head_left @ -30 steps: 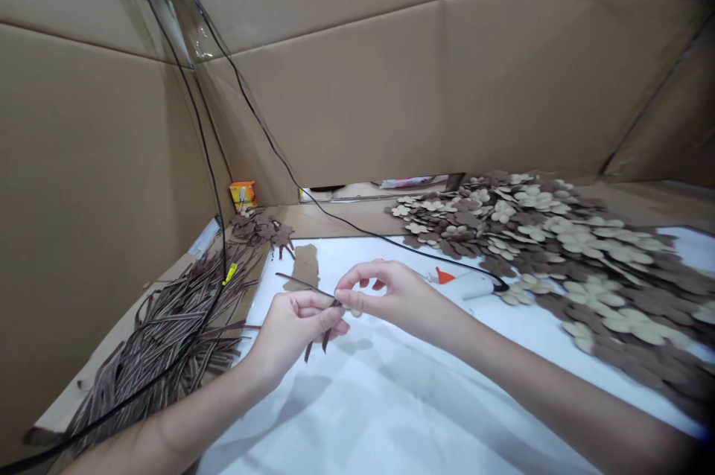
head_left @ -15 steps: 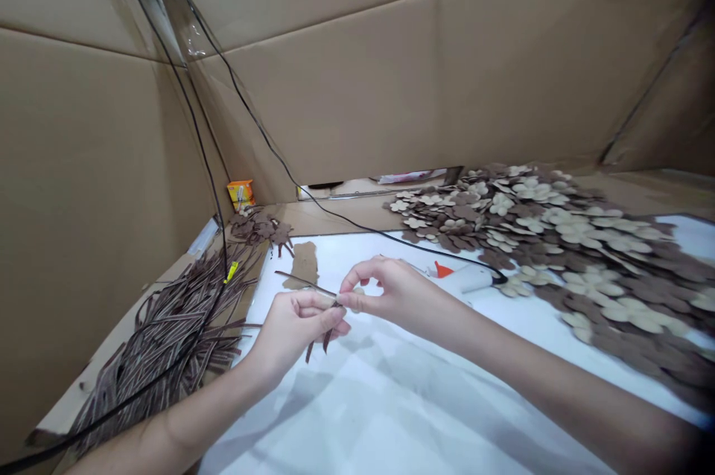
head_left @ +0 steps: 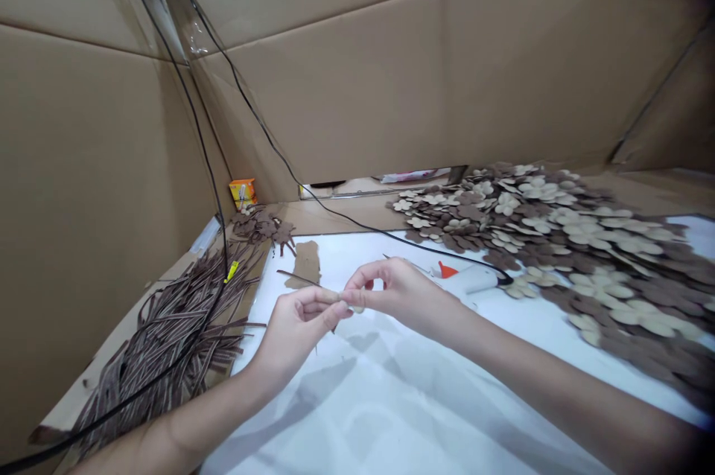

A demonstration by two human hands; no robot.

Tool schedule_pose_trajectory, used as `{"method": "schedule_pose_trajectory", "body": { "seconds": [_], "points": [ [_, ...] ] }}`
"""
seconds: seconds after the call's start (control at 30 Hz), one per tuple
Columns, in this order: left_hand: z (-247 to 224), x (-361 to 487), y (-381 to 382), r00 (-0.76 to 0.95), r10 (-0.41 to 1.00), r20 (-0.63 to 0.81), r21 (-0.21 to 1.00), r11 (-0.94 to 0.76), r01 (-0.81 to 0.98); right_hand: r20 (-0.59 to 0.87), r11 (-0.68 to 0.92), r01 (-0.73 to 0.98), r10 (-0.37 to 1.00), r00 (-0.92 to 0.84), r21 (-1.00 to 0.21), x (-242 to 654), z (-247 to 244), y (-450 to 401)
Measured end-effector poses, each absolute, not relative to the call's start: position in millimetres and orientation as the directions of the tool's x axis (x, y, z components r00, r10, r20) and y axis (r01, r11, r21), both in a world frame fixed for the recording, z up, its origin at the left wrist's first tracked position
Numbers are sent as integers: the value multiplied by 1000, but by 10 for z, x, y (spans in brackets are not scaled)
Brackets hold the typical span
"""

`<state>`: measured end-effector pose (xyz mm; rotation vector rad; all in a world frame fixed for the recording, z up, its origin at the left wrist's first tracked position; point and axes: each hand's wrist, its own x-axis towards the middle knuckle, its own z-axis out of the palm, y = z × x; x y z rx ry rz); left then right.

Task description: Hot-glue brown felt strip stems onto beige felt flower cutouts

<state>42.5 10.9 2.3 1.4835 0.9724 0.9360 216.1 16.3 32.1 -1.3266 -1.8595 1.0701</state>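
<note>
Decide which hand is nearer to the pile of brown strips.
Left. The left hand is just to the right of the pile of brown strips; the right hand is farther right, beyond the left hand.

Before onlookers, the bare left forearm point(head_left: 195, 415) and right forearm point(head_left: 519, 371) slant inward; the left hand point(head_left: 293, 322) curls its fingers beneath an extended thumb, while the right hand point(head_left: 396, 292) arches, thumb and forefinger pinched, fingertips close to the left's.
</note>
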Motion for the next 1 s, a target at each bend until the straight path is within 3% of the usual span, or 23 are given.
{"method": "schedule_pose_trajectory", "body": {
  "seconds": [0.4, 0.63, 0.87, 1.0],
  "points": [
    [-91, 495, 51, 282, 957, 66, 998, -58, -39, 62, 133, 281, 967, -247, -951, 2101, 174, 177],
    [-69, 516, 78, 286, 957, 53, 997, -33, -73, 84, 121, 294, 987, -136, -948, 2003, 198, 81],
    [-112, 467, 149, 240, 966, 95, 993, -110, 50, 139, 228, 450, 965, -222, -863, 2070, 106, 241],
    [-137, 397, 275, 242, 965, 102, 987, -129, 98, 161, 325, 595, 936, -312, -735, 2287, 64, 359]
  ]
}}
